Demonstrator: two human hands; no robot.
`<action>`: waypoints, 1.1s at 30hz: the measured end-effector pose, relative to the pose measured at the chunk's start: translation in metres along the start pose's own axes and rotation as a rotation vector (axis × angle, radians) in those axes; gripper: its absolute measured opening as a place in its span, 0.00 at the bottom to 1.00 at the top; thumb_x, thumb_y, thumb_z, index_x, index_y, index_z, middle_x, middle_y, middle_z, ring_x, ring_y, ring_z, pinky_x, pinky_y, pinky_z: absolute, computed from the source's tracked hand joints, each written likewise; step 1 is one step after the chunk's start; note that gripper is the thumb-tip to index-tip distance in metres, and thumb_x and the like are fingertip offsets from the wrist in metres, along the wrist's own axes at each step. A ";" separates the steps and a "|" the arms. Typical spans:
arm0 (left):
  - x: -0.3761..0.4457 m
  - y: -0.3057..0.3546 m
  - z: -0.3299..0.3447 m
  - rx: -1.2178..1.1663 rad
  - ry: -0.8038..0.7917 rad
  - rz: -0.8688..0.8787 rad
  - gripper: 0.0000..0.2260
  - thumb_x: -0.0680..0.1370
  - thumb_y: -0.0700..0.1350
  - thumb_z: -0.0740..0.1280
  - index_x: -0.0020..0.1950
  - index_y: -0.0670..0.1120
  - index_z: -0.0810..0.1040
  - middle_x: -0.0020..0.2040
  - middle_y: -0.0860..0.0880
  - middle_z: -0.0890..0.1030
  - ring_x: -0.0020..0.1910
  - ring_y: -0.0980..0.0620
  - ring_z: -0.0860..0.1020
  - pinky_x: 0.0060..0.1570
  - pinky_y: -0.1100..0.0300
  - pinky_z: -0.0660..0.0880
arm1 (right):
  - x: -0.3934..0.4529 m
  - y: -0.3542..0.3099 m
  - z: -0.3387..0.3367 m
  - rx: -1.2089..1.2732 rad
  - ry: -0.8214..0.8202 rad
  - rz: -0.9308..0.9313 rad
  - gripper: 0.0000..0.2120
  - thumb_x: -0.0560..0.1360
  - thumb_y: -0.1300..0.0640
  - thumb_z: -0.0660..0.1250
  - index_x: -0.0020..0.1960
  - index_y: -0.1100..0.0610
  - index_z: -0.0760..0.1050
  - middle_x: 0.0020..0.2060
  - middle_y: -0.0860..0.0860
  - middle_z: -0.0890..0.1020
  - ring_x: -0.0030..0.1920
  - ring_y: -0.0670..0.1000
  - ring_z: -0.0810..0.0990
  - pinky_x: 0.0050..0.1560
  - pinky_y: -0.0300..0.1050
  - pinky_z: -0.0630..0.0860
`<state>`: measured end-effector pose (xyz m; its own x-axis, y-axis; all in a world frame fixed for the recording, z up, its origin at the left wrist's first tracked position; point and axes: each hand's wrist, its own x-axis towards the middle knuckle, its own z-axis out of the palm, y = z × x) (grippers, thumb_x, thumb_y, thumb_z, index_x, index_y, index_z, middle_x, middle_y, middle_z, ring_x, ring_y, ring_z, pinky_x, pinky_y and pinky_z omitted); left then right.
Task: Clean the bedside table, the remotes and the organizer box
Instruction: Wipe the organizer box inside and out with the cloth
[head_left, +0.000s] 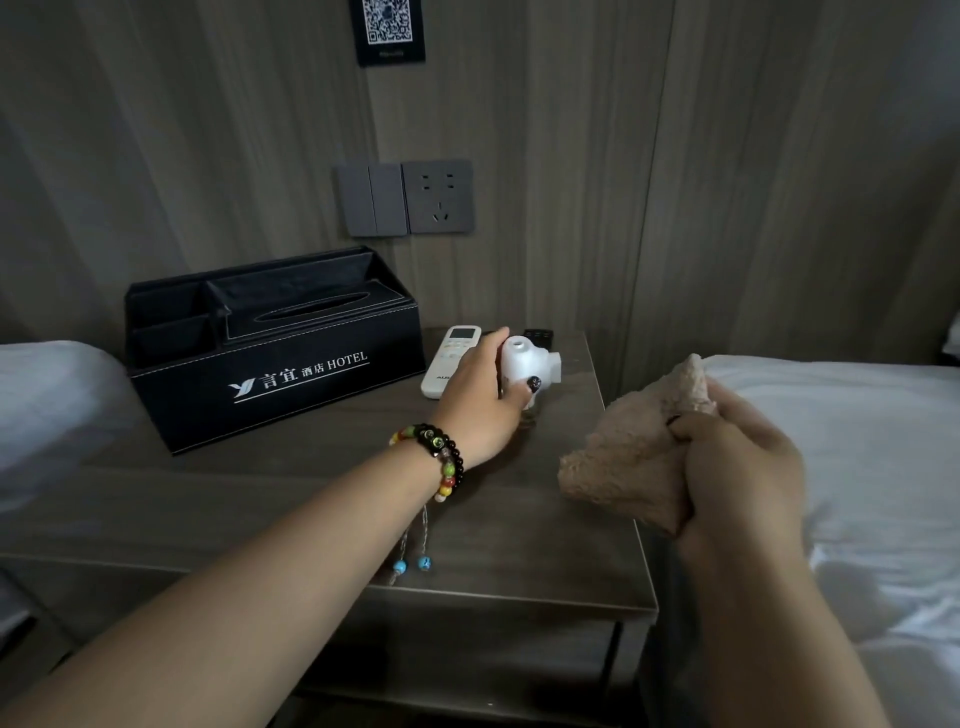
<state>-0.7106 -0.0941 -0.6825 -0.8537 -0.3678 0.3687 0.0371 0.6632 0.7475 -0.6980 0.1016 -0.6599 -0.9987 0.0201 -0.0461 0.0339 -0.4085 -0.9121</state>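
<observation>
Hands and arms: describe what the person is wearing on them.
Both forearms are bare, with no sleeves in view. The left wrist carries a bracelet of dark and multicoloured beads, with two thin cords hanging from it that end in small blue beads. The left hand has a dark-painted thumbnail. The right hand shows no bracelet or watch; a dark fingernail peeks out near the knuckles.

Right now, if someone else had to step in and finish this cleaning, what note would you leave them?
Left hand grips a white spray bottle over the bedside table. Right hand holds a bunched beige cloth above the table's right edge.
Organizer box stands at the back left; the white remote lies beside it, and a dark remote shows behind the bottle.
Done: cannot tell that anything has been wiped.
Left: table, both remotes, box.
</observation>
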 end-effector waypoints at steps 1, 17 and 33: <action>-0.002 0.001 -0.003 -0.015 -0.006 -0.007 0.32 0.76 0.47 0.67 0.76 0.47 0.58 0.73 0.49 0.67 0.71 0.52 0.68 0.70 0.50 0.66 | -0.002 0.000 0.002 -0.008 -0.006 -0.008 0.13 0.77 0.64 0.64 0.50 0.50 0.83 0.44 0.54 0.86 0.48 0.56 0.85 0.50 0.62 0.81; -0.071 -0.072 -0.234 0.742 0.291 -0.086 0.15 0.77 0.43 0.66 0.63 0.44 0.73 0.60 0.43 0.76 0.59 0.41 0.74 0.62 0.46 0.69 | -0.043 0.027 0.044 -0.258 -0.321 -0.165 0.19 0.76 0.67 0.63 0.57 0.46 0.81 0.46 0.44 0.84 0.41 0.34 0.81 0.32 0.27 0.75; -0.147 -0.052 -0.242 0.804 0.302 0.549 0.11 0.75 0.50 0.65 0.44 0.45 0.83 0.34 0.52 0.80 0.33 0.53 0.76 0.46 0.61 0.67 | -0.062 0.056 0.064 -0.368 -0.423 -0.198 0.18 0.77 0.67 0.64 0.56 0.47 0.81 0.47 0.42 0.83 0.46 0.38 0.81 0.43 0.33 0.77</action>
<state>-0.4611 -0.2321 -0.6414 -0.6529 0.0434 0.7562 -0.0712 0.9904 -0.1183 -0.6362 0.0187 -0.6822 -0.9128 -0.3325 0.2371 -0.2197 -0.0894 -0.9715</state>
